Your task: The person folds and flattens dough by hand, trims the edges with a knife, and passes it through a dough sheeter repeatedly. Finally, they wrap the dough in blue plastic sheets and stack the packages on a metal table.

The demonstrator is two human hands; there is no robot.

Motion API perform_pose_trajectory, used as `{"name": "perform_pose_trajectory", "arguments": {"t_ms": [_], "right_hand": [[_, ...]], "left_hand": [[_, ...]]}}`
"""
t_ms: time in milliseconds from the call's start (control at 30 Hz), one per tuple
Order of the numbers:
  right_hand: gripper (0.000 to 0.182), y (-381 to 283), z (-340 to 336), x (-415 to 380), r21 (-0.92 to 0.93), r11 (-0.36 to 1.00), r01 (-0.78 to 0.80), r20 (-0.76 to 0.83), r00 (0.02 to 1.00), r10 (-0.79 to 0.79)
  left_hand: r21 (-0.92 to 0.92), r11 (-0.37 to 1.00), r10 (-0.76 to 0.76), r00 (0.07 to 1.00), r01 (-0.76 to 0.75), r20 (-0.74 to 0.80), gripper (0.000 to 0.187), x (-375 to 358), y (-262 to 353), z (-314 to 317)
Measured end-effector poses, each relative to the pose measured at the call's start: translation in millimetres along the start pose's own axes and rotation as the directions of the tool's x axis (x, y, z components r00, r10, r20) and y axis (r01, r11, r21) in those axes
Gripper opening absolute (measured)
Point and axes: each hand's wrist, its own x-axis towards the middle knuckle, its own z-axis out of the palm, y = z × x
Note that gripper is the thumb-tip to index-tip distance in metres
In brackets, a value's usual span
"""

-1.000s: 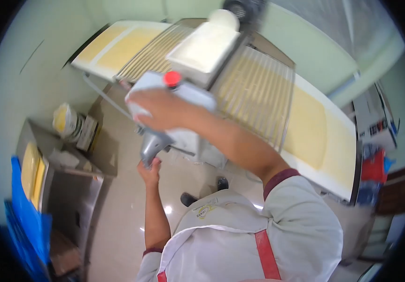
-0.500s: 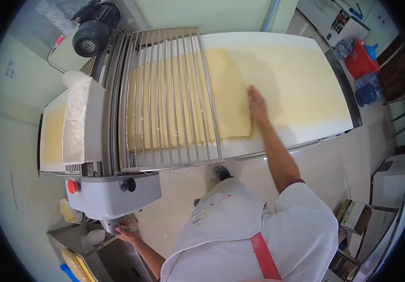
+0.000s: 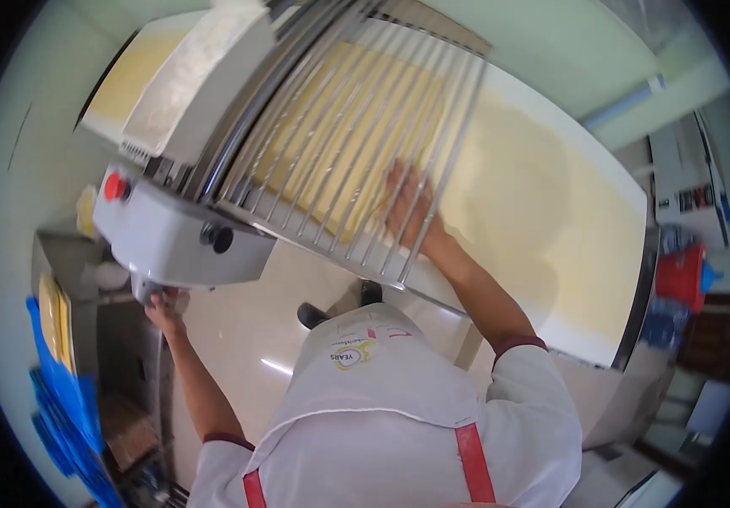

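A sheet of pale yellow dough (image 3: 350, 207) lies on the white belt (image 3: 543, 203) of a dough sheeter, mostly under a wire guard (image 3: 455, 144). Reaching beneath the guard's bars, my right hand (image 3: 409, 203) is at the dough's trailing edge, its fingers spread and partly hidden by the bars. My left hand (image 3: 164, 309) is closed around a grey handle (image 3: 143, 288) under the machine's light grey housing (image 3: 174, 237). On that housing are a red button (image 3: 116, 186) and a black knob (image 3: 218, 238).
A flour-dusted white tray (image 3: 191, 72) sits atop the machine. Below left is a metal shelf with a yellow package (image 3: 56, 322) and blue plastic (image 3: 64, 398). A red bucket (image 3: 680, 275) and water bottles stand beyond the belt's right end.
The dough has shifted left, farther under the guard, and my right hand has followed its edge beneath the bars. My left hand stays at the handle. The head view has turned.
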Motion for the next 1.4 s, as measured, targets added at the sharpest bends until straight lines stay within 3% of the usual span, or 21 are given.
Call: {"name": "perform_pose_trajectory", "arguments": {"t_ms": [33,133,233,300,333,367,400,433,533,567,633,667,733,833,900,967,1033,1067,1133,1233,1400], "right_hand": [[0.078,-6,25,4,0.135,0.977,0.167,-0.035,0.986,-0.164],[0.075,-32,36,-9,0.13,0.871,0.474,-0.091,0.88,-0.465],[0.067,-23,10,-23,0.136,0.879,0.458,0.205,0.855,-0.477],[0.061,1,-7,-33,0.334,0.942,0.02,0.252,0.962,-0.11],[0.058,35,25,-51,0.154,0.988,-0.015,-0.003,1.0,0.016],[0.057,35,-27,-36,0.169,0.925,-0.339,0.262,0.921,0.29],[0.046,70,11,-63,-0.026,0.941,-0.338,-0.12,0.935,0.333],[0.045,80,6,-72,0.046,0.9,-0.432,-0.25,0.868,0.43],[0.044,39,-21,-44,0.286,0.867,-0.408,-0.455,0.738,0.498],[0.044,4,-26,-23,0.384,0.864,-0.326,-0.485,0.725,0.489],[0.044,-80,-31,20,0.557,0.823,-0.109,-0.456,0.788,0.413],[0.044,-137,-51,35,0.682,0.73,-0.036,-0.35,0.86,0.37],[0.043,-213,-52,60,0.766,0.591,0.255,-0.381,0.919,0.098],[0.042,-269,-21,90,0.94,0.327,0.101,-0.225,0.902,0.368],[0.047,-280,-50,97,0.996,-0.009,0.088,-0.075,0.896,0.437],[0.041,-264,-22,107,0.985,-0.055,0.161,-0.115,0.87,0.48],[0.04,-267,-21,114,0.97,-0.153,0.191,-0.096,0.872,0.481],[0.039,-275,-28,113,0.978,-0.153,0.142,-0.032,0.828,0.56],[0.042,-278,-34,113,0.968,-0.144,0.205,-0.098,0.839,0.536],[0.042,-282,-37,114,0.969,-0.125,0.213,-0.097,0.792,0.603],[0.035,-300,-55,110,0.964,-0.128,0.231,-0.126,0.828,0.546]], "left_hand": [[0.029,1.0,0.001,1.0,-0.001,0.015,0.077,4,-6,-5],[0.056,0.998,-0.003,0.997,-0.001,0.082,0.072,5,-9,-11],[0.047,0.998,0.045,0.997,-0.048,0.07,0.067,-3,8,4],[0.032,0.998,0.048,0.998,-0.049,0.038,0.066,-8,23,17],[0.042,0.998,0.037,0.999,-0.037,0.021,0.067,-10,23,20],[0.052,0.998,0.028,1.0,-0.029,0.004,0.068,-10,23,20],[0.063,0.998,0.022,1.0,-0.021,-0.012,0.069,-9,23,21],[0.06,0.998,0.012,0.999,-0.01,-0.031,0.07,-9,22,21],[0.068,0.998,0.005,1.0,-0.003,-0.03,0.068,-9,22,22],[0.051,0.999,0.011,0.999,-0.009,-0.05,0.066,-10,22,24],[0.013,1.0,-0.002,0.999,0.002,-0.042,0.058,-9,20,23],[0.001,1.0,-0.011,1.0,0.011,-0.006,0.055,-8,20,21],[-0.018,0.999,-0.027,0.997,0.028,0.067,0.051,-6,19,18],[-0.073,0.995,-0.062,0.997,0.065,0.046,0.048,-7,17,21],[-0.022,0.998,-0.063,0.997,0.064,0.034,0.047,-7,21,23],[0.043,0.999,-0.015,0.994,0.01,0.111,0.048,-4,19,17],[-0.054,0.993,-0.084,0.942,0.107,0.324,0.046,-1,21,5],[-0.056,0.995,-0.064,0.942,0.088,0.329,0.045,1,17,1],[-0.077,0.996,-0.01,0.93,0.041,0.367,0.043,2,15,4],[0.001,1.0,0.027,0.961,-0.028,0.276,0.038,-1,26,8],[0.101,0.984,0.117,0.957,-0.149,0.264,0.036,5,17,7]]}}
